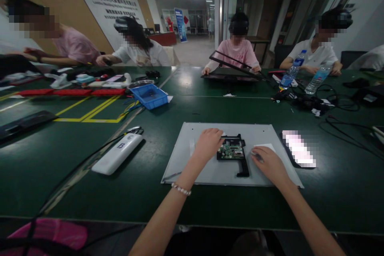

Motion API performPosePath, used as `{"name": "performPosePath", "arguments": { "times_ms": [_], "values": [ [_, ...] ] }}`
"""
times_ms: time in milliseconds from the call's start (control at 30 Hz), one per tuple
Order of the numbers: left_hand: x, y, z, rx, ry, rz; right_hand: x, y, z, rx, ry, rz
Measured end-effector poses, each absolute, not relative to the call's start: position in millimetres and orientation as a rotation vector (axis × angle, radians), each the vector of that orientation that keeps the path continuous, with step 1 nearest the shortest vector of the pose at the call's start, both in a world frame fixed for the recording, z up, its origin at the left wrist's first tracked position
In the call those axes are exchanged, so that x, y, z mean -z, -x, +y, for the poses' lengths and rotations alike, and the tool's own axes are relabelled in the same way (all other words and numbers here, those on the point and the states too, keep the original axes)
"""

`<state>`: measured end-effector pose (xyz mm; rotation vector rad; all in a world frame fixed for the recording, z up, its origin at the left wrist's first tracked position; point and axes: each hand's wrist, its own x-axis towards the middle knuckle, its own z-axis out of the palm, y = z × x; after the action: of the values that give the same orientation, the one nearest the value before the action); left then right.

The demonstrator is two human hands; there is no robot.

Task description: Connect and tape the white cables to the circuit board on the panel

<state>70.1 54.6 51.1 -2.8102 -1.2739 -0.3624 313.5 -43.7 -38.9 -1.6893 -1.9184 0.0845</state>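
Observation:
A light grey panel lies flat on the green table in front of me. On it sits a black plastic frame with a green circuit board. My left hand reaches to the frame's upper left edge, fingers bent and pressed together on it. To the right of the frame, my right hand is closed, low over the panel, around a small dark and silvery piece whose kind I cannot make out. A white flat piece lies partly behind this hand.
Left of the panel lies a white power bank with a cable; right of it, a phone. Farther off are a blue tray, water bottles and tangled black cables. Several people sit across the table, one handling a dark frame.

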Motion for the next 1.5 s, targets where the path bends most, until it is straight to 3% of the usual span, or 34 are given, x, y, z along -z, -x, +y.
{"name": "performPosePath", "arguments": {
  "times_ms": [300, 700, 933, 1067, 1333, 1500],
  "values": [
    [-15, -98, 95, 0.148, 2.814, -1.183, 37, -315, -40, -0.094, 1.686, -1.953],
    [-21, -108, 118, 0.194, 2.781, -1.215, 38, -316, -39, -0.148, 1.680, -1.922],
    [-30, -74, 97, 0.370, 2.803, -1.290, 36, -315, -39, -0.170, 1.675, -1.892],
    [-24, -48, 79, 0.561, 3.080, -1.265, 37, -314, -40, -0.157, 1.716, -1.864],
    [-9, -37, 77, 0.459, 3.413, -1.151, 51, -320, -34, -0.126, 1.756, -1.855],
    [-3, -34, 78, 0.521, 3.415, -1.157, 33, -313, -31, -0.109, 1.735, -1.850]
  ]
}}
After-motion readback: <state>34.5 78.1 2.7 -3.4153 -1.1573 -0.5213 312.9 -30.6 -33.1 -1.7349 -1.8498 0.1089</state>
